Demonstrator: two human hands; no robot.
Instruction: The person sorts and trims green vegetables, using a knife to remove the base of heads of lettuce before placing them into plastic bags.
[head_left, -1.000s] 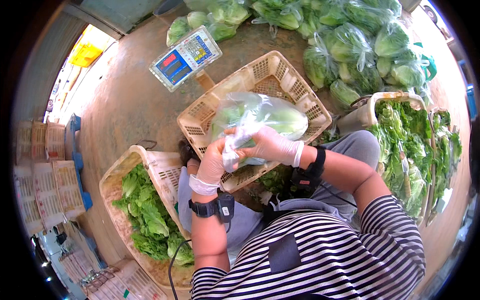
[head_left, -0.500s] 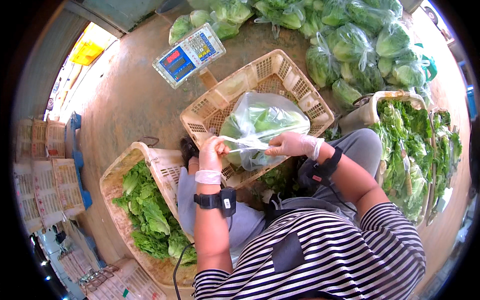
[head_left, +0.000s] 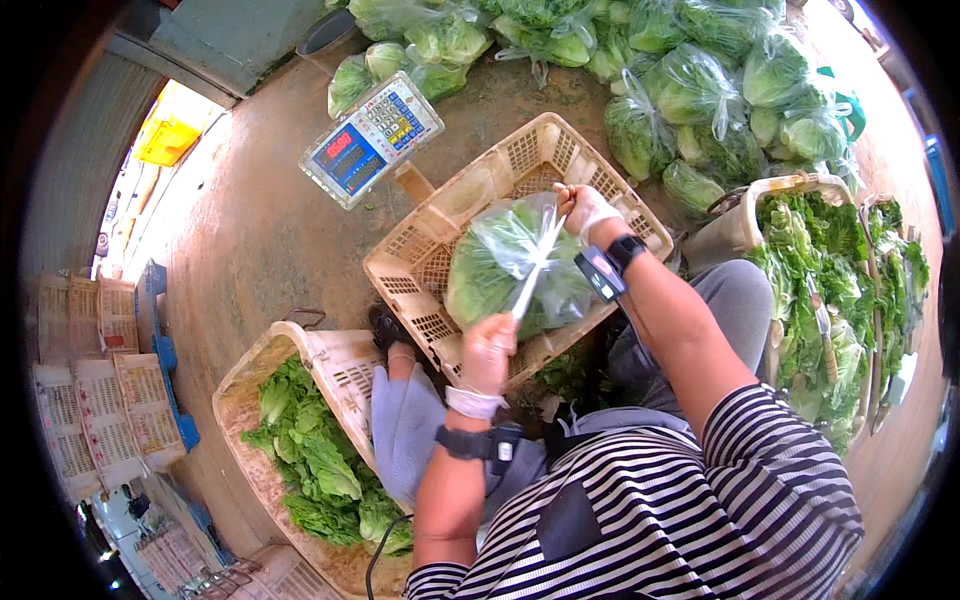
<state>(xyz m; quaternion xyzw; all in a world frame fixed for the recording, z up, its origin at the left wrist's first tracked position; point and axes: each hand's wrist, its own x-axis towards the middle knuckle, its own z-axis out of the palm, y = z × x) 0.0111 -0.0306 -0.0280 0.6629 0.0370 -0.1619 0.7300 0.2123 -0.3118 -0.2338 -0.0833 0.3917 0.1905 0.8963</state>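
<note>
A clear plastic bag of leafy green lettuce (head_left: 490,265) sits in a tan plastic crate (head_left: 420,215) between my knees. Both my hands wear thin pale gloves. My left hand (head_left: 488,350) is closed on one end of the bag's twisted top, at the near side of the bag. Beyond it, at the far right of the bag, my right hand (head_left: 585,210) grips the other end. The white twisted plastic is stretched taut between them, across the lettuce.
A digital scale display (head_left: 370,140) stands beyond the crate. Bagged lettuces (head_left: 700,90) are heaped at the far right. Tubs of loose lettuce stand at my left (head_left: 310,450) and right (head_left: 815,300). Stacked crates (head_left: 100,390) line the far left.
My right hand has moved away from me to the bag's far side, while my left has drawn nearer and to the right. The bag's top now runs tight between them.
</note>
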